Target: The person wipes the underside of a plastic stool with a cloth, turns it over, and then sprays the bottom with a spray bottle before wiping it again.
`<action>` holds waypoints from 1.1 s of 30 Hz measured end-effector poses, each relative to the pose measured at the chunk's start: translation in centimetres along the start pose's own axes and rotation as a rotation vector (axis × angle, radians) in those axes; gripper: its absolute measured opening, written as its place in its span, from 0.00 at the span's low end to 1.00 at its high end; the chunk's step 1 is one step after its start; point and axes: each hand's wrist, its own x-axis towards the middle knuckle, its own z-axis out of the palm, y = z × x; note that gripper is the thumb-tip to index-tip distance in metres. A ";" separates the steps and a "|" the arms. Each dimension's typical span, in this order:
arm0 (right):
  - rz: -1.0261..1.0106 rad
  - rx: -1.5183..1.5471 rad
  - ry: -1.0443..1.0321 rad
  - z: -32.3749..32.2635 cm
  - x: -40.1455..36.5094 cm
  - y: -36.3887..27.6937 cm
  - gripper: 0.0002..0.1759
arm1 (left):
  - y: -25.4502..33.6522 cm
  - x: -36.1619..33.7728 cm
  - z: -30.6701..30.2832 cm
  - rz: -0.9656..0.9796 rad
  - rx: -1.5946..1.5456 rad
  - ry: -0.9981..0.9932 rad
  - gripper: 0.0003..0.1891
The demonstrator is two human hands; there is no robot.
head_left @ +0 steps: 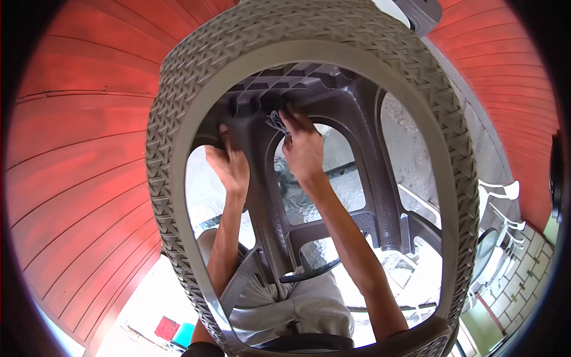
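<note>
Brown plastic chair [262, 178] surrounds the right hand [304, 152], which pinches a grey wad [276, 122] at its underside; whether the left hand [231, 169], alongside, grips, I can't tell. Red panelling [83, 160] lies beyond both.

Both arms [351, 244] stretched forward, left hand [232, 168] one digit [225, 135] extended, right hand [305, 152] pinching.

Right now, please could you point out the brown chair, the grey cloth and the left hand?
Brown chair [297, 24]: head view, on its woven upper border.
Grey cloth [274, 122]: head view, on its bunched part.
Left hand [232, 168]: head view, on its middle.
</note>
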 end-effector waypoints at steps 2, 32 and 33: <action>-0.035 -0.003 -0.033 0.7 -0.6 -1.4 0.37 | 0.6 -0.1 0.3 0.034 0.041 0.042 0.15; -0.116 0.024 -0.313 -0.7 -13.3 -3.6 0.37 | -2.6 0.8 1.4 -0.105 -0.028 0.010 0.04; -0.118 0.022 -0.348 -1.4 -16.8 -3.5 0.37 | -2.3 0.8 1.3 -0.098 0.012 -0.025 0.04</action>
